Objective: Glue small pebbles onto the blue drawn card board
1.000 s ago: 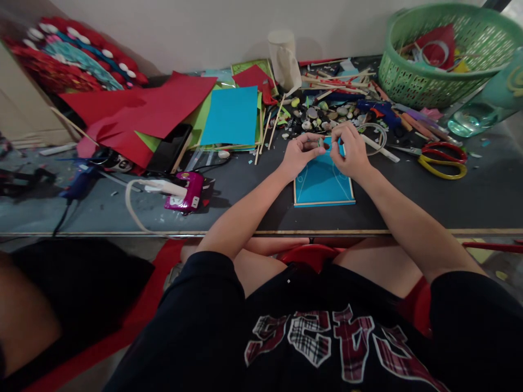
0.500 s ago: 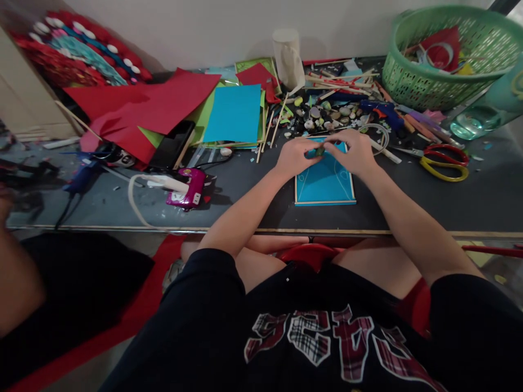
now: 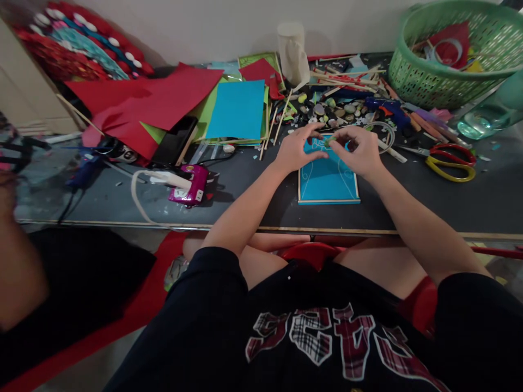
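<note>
A blue card (image 3: 327, 182) edged with thin wooden sticks lies on the table before me, with pale curved lines drawn on it. Over its upper right part, my right hand (image 3: 360, 149) is closed in a pinch on a small green piece (image 3: 328, 142), perhaps a painted pebble; its exact kind is too small to make out. Across from it, my left hand (image 3: 297, 148) has thumb and fingers spread apart above the card's upper left side, holding nothing. Just beyond both hands lies a heap of small pebbles (image 3: 317, 110).
Scissors (image 3: 449, 161), a tape roll (image 3: 382, 133) and a blue glue gun (image 3: 386, 107) lie to the right, near a green basket (image 3: 429, 81) and a glass of water (image 3: 476, 122). Leftward are a purple power strip (image 3: 194, 185), coloured paper (image 3: 237, 109) and another person's arm (image 3: 20, 261).
My left hand has come away from the small green piece and its fingers have spread. The piece stays in my right hand's fingertips. The whole view has shifted slightly.
</note>
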A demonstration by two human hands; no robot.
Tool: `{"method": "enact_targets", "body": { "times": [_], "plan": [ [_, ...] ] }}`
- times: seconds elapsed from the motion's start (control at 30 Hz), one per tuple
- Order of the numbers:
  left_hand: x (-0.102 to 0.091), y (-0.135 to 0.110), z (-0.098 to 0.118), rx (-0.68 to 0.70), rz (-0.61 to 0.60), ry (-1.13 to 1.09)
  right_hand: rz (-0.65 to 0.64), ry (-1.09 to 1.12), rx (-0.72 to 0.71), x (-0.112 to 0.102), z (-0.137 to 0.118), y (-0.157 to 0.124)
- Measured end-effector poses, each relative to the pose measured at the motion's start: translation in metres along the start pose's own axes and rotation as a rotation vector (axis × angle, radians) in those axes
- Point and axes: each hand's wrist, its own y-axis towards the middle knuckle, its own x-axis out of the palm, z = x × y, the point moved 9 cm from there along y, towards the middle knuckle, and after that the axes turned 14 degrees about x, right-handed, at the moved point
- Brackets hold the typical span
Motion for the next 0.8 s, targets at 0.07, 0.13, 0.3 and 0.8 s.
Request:
{"method": "enact_targets", "body": {
  "times": [0.07, 0.13, 0.3, 0.8],
  "plan": [
    [-0.003, 0.0, -0.003, 0.007, 0.036, -0.044, -0.11, 0.203, 0.048, 0.007, -0.009, -0.007],
    [-0.002, 0.001, 0.0, 0.046, 0.026, -0.072, -0.279, 0.33, 0.138, 0.022, -0.013, -0.015],
    [0.01, 0.003, 0.007, 0.056, -0.054, -0.085, -0.278, 0.299, 0.333, 0.041, 0.009, -0.017],
    [0.026, 0.005, 0.0, -0.07, -0.258, -0.004, -0.732, -0.356, -0.035, 0.034, 0.025, -0.01]
  ]
}}
